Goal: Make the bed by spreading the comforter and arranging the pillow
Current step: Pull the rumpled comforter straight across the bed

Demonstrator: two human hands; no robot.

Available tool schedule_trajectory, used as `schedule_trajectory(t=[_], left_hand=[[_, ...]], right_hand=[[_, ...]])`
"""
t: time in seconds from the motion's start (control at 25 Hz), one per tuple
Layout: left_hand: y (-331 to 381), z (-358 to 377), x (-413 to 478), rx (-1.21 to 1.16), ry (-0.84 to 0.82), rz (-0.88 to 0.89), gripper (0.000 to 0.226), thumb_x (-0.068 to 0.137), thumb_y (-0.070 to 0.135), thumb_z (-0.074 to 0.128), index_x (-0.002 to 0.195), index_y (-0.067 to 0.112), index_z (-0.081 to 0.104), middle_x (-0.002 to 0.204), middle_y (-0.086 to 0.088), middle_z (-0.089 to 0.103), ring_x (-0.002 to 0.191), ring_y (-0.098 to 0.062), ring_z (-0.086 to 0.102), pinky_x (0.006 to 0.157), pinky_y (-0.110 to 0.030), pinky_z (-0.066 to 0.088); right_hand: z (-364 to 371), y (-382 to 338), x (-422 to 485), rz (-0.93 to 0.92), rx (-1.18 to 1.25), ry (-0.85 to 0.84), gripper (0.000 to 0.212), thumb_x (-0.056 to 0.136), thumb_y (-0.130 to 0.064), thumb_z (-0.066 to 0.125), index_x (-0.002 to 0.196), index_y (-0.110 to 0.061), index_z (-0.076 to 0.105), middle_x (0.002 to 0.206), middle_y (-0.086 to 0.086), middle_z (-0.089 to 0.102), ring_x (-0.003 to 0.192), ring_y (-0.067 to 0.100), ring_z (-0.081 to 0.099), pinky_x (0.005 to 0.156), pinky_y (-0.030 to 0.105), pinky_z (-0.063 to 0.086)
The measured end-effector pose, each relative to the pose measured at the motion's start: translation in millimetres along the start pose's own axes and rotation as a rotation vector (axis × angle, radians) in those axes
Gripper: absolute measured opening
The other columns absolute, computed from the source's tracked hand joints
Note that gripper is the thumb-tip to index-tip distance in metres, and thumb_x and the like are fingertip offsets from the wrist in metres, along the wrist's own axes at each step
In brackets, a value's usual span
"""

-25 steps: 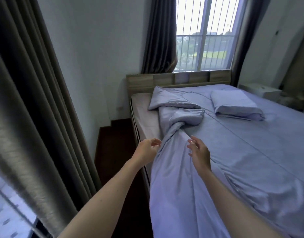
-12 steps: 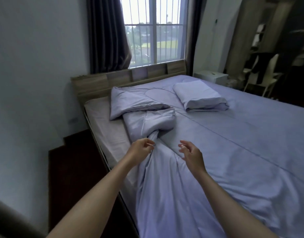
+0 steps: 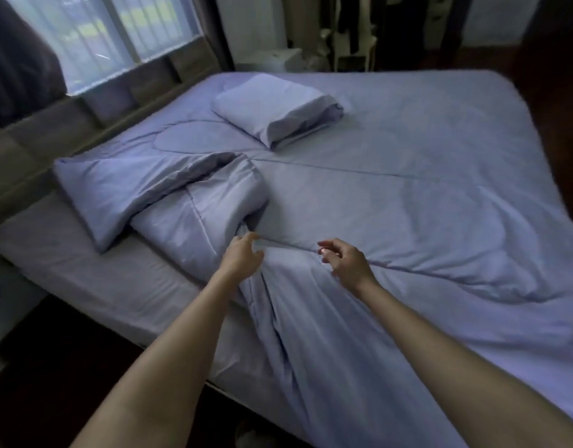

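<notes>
We see the comforter [image 3: 391, 205] lying flat over most of the bed, but its near head-end corner [image 3: 168, 195] is bunched and folded back, baring the mattress [image 3: 68, 263]. Our left hand [image 3: 243, 257] curls loosely at that fold; whether it pinches cloth we cannot tell. Our right hand [image 3: 346, 263] hovers open, empty. The pillow [image 3: 272, 108] sits askew, unarranged.

A home bedroom: a bed [image 3: 84, 279] with headboard [image 3: 36, 150], pillow [image 3: 278, 108], curtained window [image 3: 117, 30].
</notes>
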State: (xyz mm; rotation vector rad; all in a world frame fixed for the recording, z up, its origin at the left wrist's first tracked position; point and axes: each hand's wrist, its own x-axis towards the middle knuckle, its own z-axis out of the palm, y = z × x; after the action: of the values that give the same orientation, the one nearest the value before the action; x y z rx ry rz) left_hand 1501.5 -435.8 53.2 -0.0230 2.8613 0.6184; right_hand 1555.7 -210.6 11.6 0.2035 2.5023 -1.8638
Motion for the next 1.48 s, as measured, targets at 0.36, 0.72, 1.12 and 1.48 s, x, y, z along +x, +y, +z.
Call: schedule_trajectory(t=[0.36,0.72,1.12,1.48], left_hand=[[-60.2,10.5,108.0,0.212,-0.326,0.193,0.067,0.090,0.056,0.047,0.147,0.025,0.029,0.152,-0.021,0.024,0.136,-0.038,0.034,0.111,-0.039,0.030],[-98.1,-1.9,152.3,0.225,-0.243,-0.001,0.086,0.083,0.016,0.064,0.148,-0.005,0.011,0.146,-0.021,0.038,0.130,-0.037,0.043,0.104,-0.035,0.038],[-259.2,-43.4,-25.3,-0.664,0.454,-0.542,0.041,0.078,-0.002,0.051,0.118,0.006,0.053,0.110,-0.012,0.062,0.094,-0.029,0.062,0.083,-0.034,0.051],[-308.4,-9.2,-119.8,-0.834,0.461,-0.877,0.041,0.085,0.013,0.056,0.124,0.007,0.044,0.129,-0.017,0.052,0.115,-0.039,0.056,0.094,-0.045,0.048]], right_hand=[[160.2,33.0,-36.6,-0.006,-0.635,0.043,0.073,0.067,-0.062,0.065,0.125,-0.019,0.057,0.110,0.003,0.064,0.097,0.023,0.059,0.082,0.035,0.049],[159.0,-28.4,-82.4,0.137,-0.691,-0.509,0.023,0.066,-0.025,0.066,0.059,-0.017,0.046,0.061,0.003,0.056,0.061,0.019,0.053,0.056,0.029,0.039],[193.7,50.0,-155.8,0.117,-0.964,-0.413,0.036,0.071,-0.031,0.057,0.104,-0.020,0.053,0.109,0.004,0.062,0.099,0.031,0.062,0.071,0.036,0.050],[224.4,65.0,-176.0,-0.138,-1.122,-0.362,0.085,0.042,-0.051,0.076,0.120,-0.025,0.057,0.130,0.011,0.054,0.111,0.037,0.056,0.093,0.054,0.040]])
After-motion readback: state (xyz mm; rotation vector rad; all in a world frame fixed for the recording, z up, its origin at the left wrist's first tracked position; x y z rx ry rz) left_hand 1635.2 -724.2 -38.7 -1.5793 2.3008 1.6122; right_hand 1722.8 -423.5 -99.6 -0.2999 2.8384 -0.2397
